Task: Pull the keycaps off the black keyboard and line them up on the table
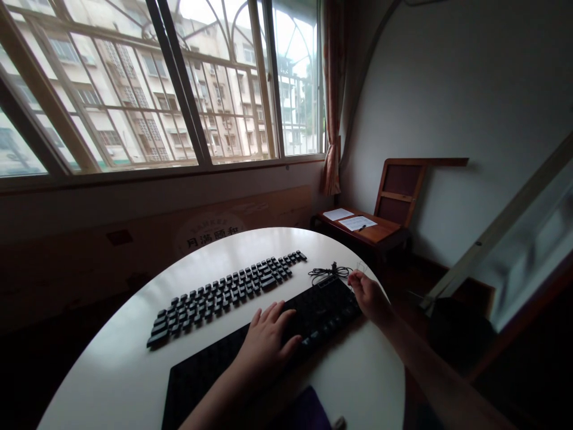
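A black keyboard [201,373] lies at a slant across the round white table [111,334]. My left hand [268,337] rests on its middle, fingers spread and holding nothing. Over the keyboard's far right corner, my right hand [367,294] is closed in a pinch on a wire keycap puller [360,269], whose thin wire loops stick up past the fingers. Caps stand on the keyboard's right part; its left part is too dark to make out. Beyond it, loose black keycaps [224,292] are laid out in slanting rows. The keyboard's bundled black cable [329,272] sits beside my right hand.
Something dark purple [310,411] lies at the table's near edge, with a small pale object [339,423] beside it. A wooden chair [380,230] with paper sheets [358,223] and a pen stands by the wall. A barred window [201,89] spans the left.
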The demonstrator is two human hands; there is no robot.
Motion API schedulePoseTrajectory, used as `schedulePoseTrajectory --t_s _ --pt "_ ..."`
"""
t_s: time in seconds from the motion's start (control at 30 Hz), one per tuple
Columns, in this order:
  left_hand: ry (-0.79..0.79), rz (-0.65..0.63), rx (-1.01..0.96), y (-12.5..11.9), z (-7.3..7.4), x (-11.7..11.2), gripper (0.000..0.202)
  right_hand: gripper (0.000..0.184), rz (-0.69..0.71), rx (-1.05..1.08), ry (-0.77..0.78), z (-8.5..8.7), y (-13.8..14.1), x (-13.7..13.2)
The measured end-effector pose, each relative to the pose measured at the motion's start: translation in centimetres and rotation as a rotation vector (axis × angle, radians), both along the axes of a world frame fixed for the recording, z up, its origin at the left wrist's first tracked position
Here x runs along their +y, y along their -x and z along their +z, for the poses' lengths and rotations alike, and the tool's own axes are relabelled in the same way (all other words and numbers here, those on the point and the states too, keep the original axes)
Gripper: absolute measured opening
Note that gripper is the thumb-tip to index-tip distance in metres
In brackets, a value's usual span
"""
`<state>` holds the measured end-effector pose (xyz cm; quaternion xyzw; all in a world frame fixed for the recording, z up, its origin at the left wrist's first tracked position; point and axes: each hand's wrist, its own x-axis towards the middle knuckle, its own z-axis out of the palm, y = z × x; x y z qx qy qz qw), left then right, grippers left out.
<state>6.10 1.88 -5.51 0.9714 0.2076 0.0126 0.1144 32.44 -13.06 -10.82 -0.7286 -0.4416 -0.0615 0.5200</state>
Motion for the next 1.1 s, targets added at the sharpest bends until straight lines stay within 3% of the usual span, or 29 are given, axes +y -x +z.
schedulePoseTrajectory --t_s 0.27,0.63,0.9,1.1 --pt "-0.003 -0.014 -0.035 0.1 0.2 -0.1 0.053 0.033 0.07 -0.05 0.067 1.9 1.9 -0.7" --pt "0.023 -0.011 -0.031 0.2 0.4 -0.2 0.053 0.034 0.121 0.007 0.107 1.5 1.6 -1.1" --pt "0.015 -0.009 -0.035 0.1 0.3 -0.2 0.053 0.04 -0.009 0.175 -0.054 -0.3 0.7 -0.9" --pt "0.013 -0.008 -0.02 0.1 0.6 -0.3 0.053 0.04 -0.04 0.527 -0.264 -0.4 -0.2 -0.7"
